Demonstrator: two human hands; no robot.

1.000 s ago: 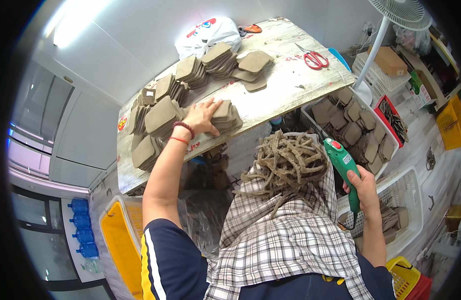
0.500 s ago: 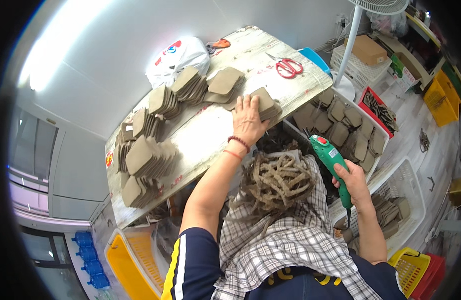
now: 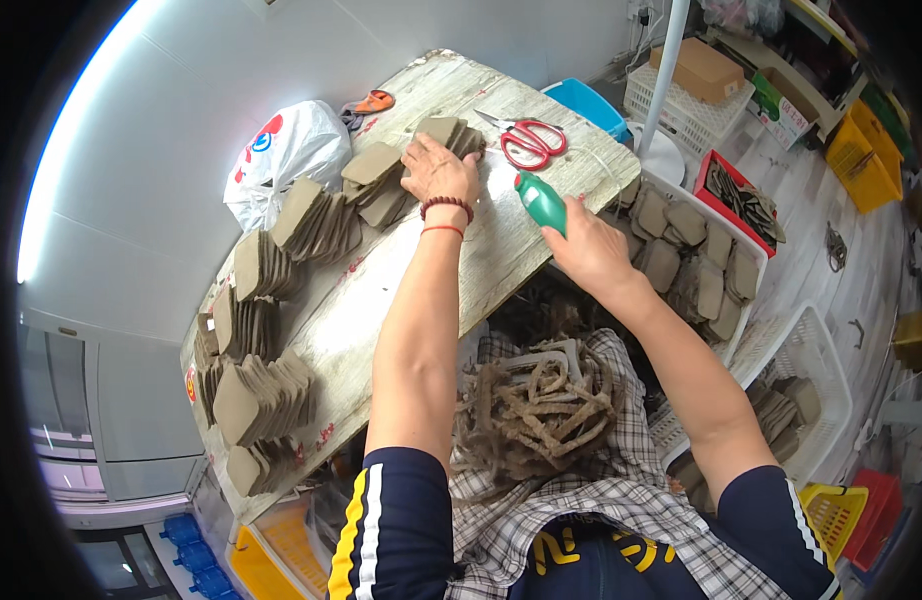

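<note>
My left hand (image 3: pixel 441 174) is closed round the near side of a short stack of taupe pads (image 3: pixel 443 128), its fingers on one side and thumb on the other. The stack stands at the far end of a curved row of similar pad stacks (image 3: pixel 309 215) on the worn table (image 3: pixel 381 290). In my right hand (image 3: pixel 591 245) is a green electric hand tool (image 3: pixel 543 205), held over the table's right part. Its working tip cannot be made out. Red-handled scissors (image 3: pixel 533 145) lie just beyond the tool. A tangle of brown strips (image 3: pixel 541 405) rests on my checked apron (image 3: pixel 541 530).
A white plastic bag (image 3: pixel 286 160) and an orange-handled tool (image 3: pixel 373 102) sit along the table's wall side. To the right stand a crate of pads (image 3: pixel 746 225), a red tray of dark strips (image 3: pixel 706 180), a white basket (image 3: pixel 821 350) and a fan pole (image 3: pixel 669 70).
My left hand has shifted the pad stack away from the table's near right edge to the row's end. My right hand has brought the green tool up and left over the table.
</note>
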